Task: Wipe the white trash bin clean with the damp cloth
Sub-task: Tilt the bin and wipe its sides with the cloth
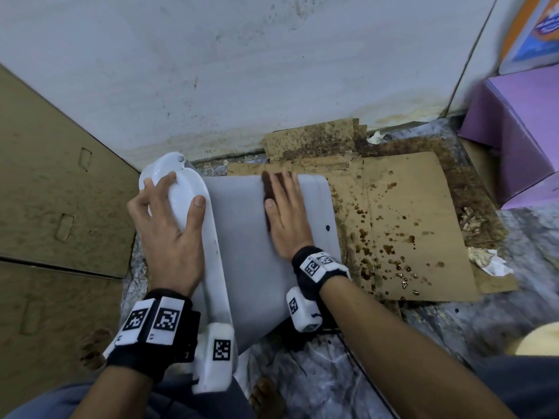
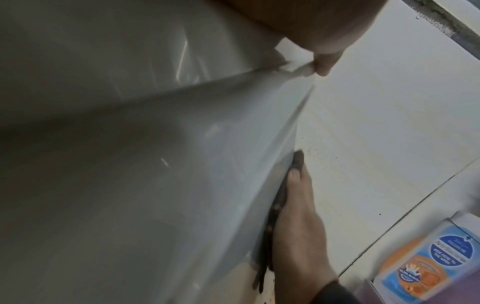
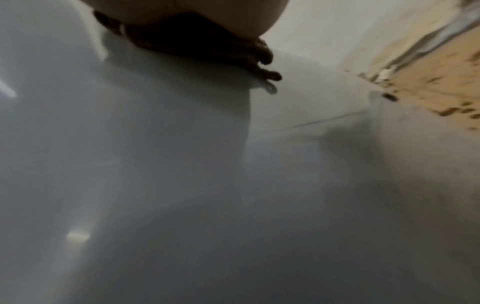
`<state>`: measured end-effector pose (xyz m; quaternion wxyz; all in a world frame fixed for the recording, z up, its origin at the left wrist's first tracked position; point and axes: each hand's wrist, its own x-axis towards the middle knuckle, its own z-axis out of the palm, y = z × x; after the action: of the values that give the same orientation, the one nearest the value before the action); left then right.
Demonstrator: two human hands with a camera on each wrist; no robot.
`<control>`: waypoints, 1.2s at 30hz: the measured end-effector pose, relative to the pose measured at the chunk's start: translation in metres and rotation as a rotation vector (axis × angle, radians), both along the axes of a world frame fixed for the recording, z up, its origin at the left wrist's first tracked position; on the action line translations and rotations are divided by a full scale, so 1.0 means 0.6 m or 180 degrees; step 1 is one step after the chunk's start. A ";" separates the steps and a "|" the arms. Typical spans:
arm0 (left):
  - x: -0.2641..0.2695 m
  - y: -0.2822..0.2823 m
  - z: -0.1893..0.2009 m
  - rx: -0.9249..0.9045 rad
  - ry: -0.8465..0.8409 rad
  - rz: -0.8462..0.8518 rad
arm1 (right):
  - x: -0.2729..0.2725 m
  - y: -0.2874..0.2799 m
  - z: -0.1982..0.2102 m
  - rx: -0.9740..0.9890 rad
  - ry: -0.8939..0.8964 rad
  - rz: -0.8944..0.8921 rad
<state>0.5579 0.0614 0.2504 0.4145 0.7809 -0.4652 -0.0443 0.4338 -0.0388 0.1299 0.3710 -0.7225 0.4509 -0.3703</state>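
Bin: white trash bin (image 1: 242, 237) lies on its side at the centre of the head view, on the floor beside stained cardboard; its lid end points to the left of the frame.
Lid: white lid (image 1: 178, 192), rounded, sits at the left end of the bin, near the wall.
Left hand: left hand (image 1: 169, 231) is spread over the lid, fingers curled round its rim, thumb on the near edge; it grips the lid.
Right hand: right hand (image 1: 287, 216) lies flat on the bin's upturned side, fingers straight and together, pressing the cloth.
Cloth: dark brown damp cloth (image 1: 267, 189) is under the right palm and fingers; its edge shows at the fingertips and along the thumb side. In the left wrist view it appears as a thin dark strip (image 2: 270, 232) between hand and bin.
Bin mark: small dark spot (image 1: 328, 228) on the bin, right of the right hand.
Cardboard: flattened brown cardboard (image 1: 423, 222), spotted with dark drops, fills the right centre of the frame.
Wall: pale wall (image 1: 272, 71), smudged, across the top.
Box: purple box (image 1: 520, 131) at the upper right.
Carton: tan carton panels (image 1: 54, 192) along the left edge.
Wrist bands: black bands with white marker blocks on both wrists.
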 end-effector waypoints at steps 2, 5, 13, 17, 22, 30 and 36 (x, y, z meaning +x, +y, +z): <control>0.002 -0.005 0.000 0.0004 0.0037 0.0014 | -0.008 -0.022 -0.014 0.0276 0.0077 -0.0040; 0.002 -0.013 0.003 0.0035 0.0046 0.0008 | -0.004 -0.034 -0.010 0.0557 0.0060 -0.0111; -0.001 -0.018 0.005 0.0003 0.0052 -0.0120 | 0.015 0.038 0.035 0.0020 -0.0248 0.0200; 0.002 -0.017 0.003 -0.0009 0.0079 -0.0091 | 0.006 0.020 0.013 -0.0118 -0.0135 0.0292; 0.005 -0.015 0.000 -0.0060 0.0045 -0.0100 | -0.031 -0.043 -0.054 0.0394 0.0159 -0.0179; 0.006 -0.021 -0.002 -0.0044 -0.0004 -0.0097 | -0.055 -0.065 -0.082 0.0984 0.0304 -0.0419; 0.006 -0.015 -0.003 -0.0065 0.0031 -0.0120 | -0.031 -0.004 -0.023 0.0128 -0.0115 0.0288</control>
<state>0.5616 0.0524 0.2484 0.4238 0.7675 -0.4782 -0.0512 0.4152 -0.0410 0.1159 0.4100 -0.7277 0.4183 -0.3569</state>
